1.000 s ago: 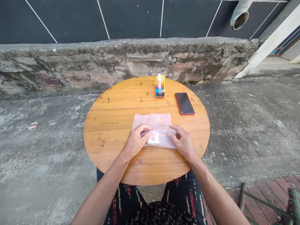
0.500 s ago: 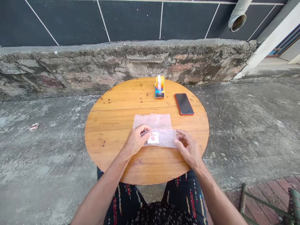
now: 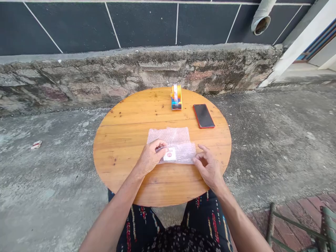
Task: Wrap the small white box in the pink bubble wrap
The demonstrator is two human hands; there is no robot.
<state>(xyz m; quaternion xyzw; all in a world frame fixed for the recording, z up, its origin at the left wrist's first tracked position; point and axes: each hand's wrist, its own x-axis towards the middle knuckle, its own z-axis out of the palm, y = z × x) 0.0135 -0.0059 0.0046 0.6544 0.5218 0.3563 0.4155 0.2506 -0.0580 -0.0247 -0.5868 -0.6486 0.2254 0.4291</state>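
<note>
dark grey wall panels with pale seams [image 3: 141,26] span the top of the frame above a weathered stone base [image 3: 105,82], and a round varnished wooden table [image 3: 126,140] fills the centre. on it, just below the frame's middle, lies a sheet of clear, pinkish bubble wrap [image 3: 185,153], its near part folded over. a small white square packet with a reddish mark [image 3: 170,154] shows at the wrap's lower left; whether a layer covers it, i cannot tell. the left hand [image 3: 149,156] pinches the wrap's edge beside the packet, thumb and forefinger closed together. the right hand [image 3: 211,171] is at the wrap's right end, thumb and forefinger parted, gripping nothing; whether the thumb touches the edge is unclear. toward the upper right of the tabletop, a black-screened phone in a red case [image 3: 204,116] lies near a yellow and blue tape dispenser [image 3: 176,99].
</note>
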